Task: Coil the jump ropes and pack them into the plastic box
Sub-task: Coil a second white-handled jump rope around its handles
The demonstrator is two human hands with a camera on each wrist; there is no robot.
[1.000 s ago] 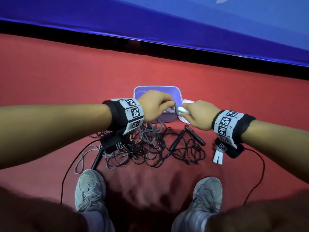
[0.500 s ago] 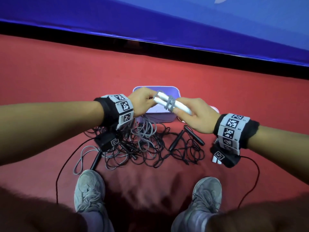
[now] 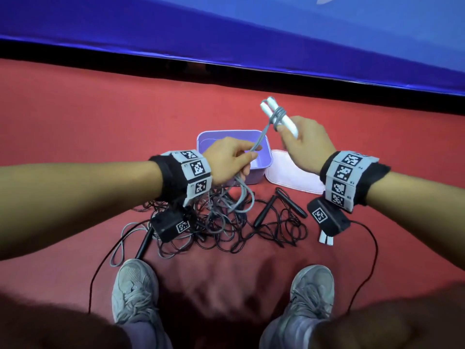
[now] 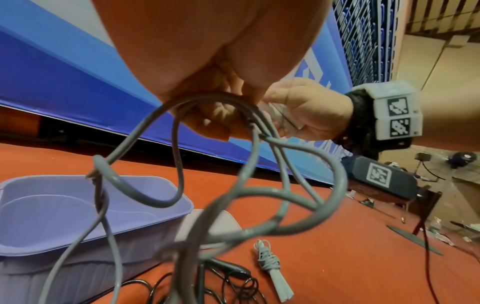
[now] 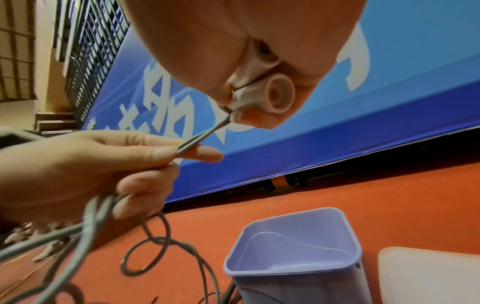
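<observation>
My right hand (image 3: 289,132) grips the two white handles (image 3: 276,114) of a grey jump rope (image 3: 261,137), raised above the purple plastic box (image 3: 201,144). A few turns of the rope bind the handles together. My left hand (image 3: 251,153) pinches the rope's two strands over the box, and they run taut up to the handles. Loose grey loops (image 4: 259,195) hang from that hand to the floor. The right wrist view shows the handle ends (image 5: 280,94) and the left hand's pinch (image 5: 179,150). The box (image 5: 348,226) is empty.
A tangle of black ropes (image 3: 226,230) with black handles (image 3: 263,214) lies on the red floor in front of my shoes. A white lid (image 3: 292,175) lies right of the box. A bundled grey rope (image 4: 270,265) rests beyond. A blue barrier (image 3: 226,34) stands behind.
My right hand has lifted the white handles up and to the right, away from the left hand. The grey rope between the hands has drawn taut.
</observation>
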